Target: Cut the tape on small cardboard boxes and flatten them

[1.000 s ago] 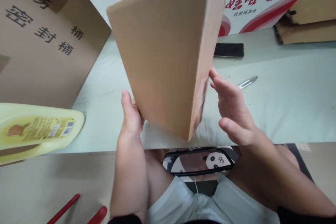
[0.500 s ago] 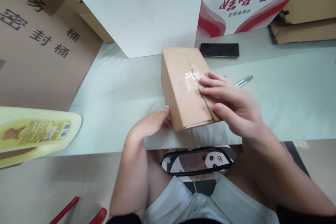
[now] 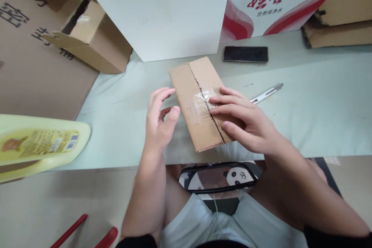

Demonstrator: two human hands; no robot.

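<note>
A small brown cardboard box [image 3: 188,97] lies on the pale green cloth in front of me. A dark seam runs down its top, with clear tape [image 3: 200,104] across the middle. My right hand [image 3: 247,118] rests on the top's right side, fingers spread and fingertips near the tape. Beside the box's left edge is my left hand [image 3: 161,118], thumb and fingers apart, holding nothing. A utility knife [image 3: 266,93] with a pale handle lies right of the box, its near end partly behind my right hand.
A black phone [image 3: 245,54] lies behind the box. White cartons [image 3: 165,19] and a red-and-white printed carton [image 3: 270,15] stand at the back. An open cardboard box [image 3: 107,42] stands at the back left. A yellow bottle [image 3: 43,143] is at the left edge; red bars [image 3: 69,230] show below.
The small box has turned and now lies with its taped top facing up. My left hand has left its lower left side and opened. The open box at back left shows more fully.
</note>
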